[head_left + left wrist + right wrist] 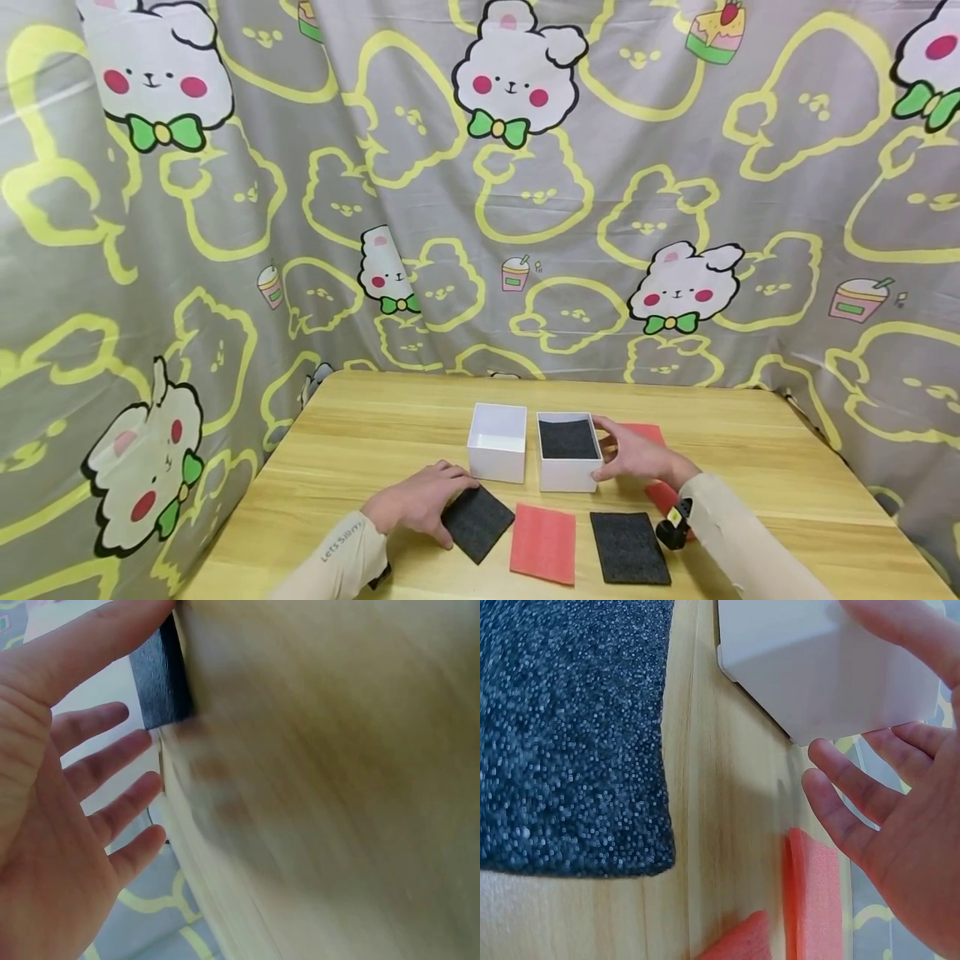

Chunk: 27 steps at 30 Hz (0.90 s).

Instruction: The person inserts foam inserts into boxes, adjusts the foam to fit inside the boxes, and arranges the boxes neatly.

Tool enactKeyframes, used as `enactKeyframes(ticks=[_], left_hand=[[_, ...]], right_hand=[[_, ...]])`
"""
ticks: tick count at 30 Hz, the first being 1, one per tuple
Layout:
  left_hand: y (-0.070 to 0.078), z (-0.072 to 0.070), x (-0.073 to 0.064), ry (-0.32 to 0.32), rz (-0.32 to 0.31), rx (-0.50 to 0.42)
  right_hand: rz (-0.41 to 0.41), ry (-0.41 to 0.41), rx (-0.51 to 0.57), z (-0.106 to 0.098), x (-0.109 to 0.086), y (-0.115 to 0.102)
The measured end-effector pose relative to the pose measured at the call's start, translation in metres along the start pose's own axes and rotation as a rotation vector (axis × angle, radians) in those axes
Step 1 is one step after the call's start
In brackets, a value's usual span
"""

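Observation:
My left hand (423, 502) reaches over a black foam sheet (480, 523) that lies turned on the table. In the left wrist view, the fingers are spread, with the sheet's dark edge (165, 679) between thumb and fingertips. With my right hand (637, 452) I hold the right side of a white open box (568, 476), thumb at its front corner and fingers at the back. Inside that box lies black foam (567, 439). Just left of it stands a second white open box (497, 464), its visible inside bare.
A red foam sheet (543, 543) and another black foam sheet (630, 547) lie in front of the boxes. More red foam (643, 432) is partly hidden behind my right hand and forearm. A patterned curtain (480, 208) hangs beyond the wooden table (405, 417).

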<state>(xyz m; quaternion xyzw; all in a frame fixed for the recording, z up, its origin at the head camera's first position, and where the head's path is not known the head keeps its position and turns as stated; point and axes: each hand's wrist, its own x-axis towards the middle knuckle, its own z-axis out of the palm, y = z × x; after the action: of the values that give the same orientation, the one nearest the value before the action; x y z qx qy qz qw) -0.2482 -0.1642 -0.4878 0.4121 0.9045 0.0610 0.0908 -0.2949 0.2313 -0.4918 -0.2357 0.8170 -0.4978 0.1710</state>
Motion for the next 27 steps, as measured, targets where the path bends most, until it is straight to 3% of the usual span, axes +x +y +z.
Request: enactKeyframes(ticks=[9, 17, 27], left_hand=[[0.005, 0.001, 0.004, -0.011, 0.059, -0.007], [0.006, 0.001, 0.004, -0.059, -0.008, -0.003], [0.018, 0.004, 0.010, -0.026, 0.023, 0.054]], right_hand=[[0.002, 0.004, -0.005, 0.000, -0.002, -0.001], [-0.009, 0.000, -0.005, 0.000, -0.001, 0.000], [-0.025, -0.002, -0.008, 0.000, 0.001, 0.002]])
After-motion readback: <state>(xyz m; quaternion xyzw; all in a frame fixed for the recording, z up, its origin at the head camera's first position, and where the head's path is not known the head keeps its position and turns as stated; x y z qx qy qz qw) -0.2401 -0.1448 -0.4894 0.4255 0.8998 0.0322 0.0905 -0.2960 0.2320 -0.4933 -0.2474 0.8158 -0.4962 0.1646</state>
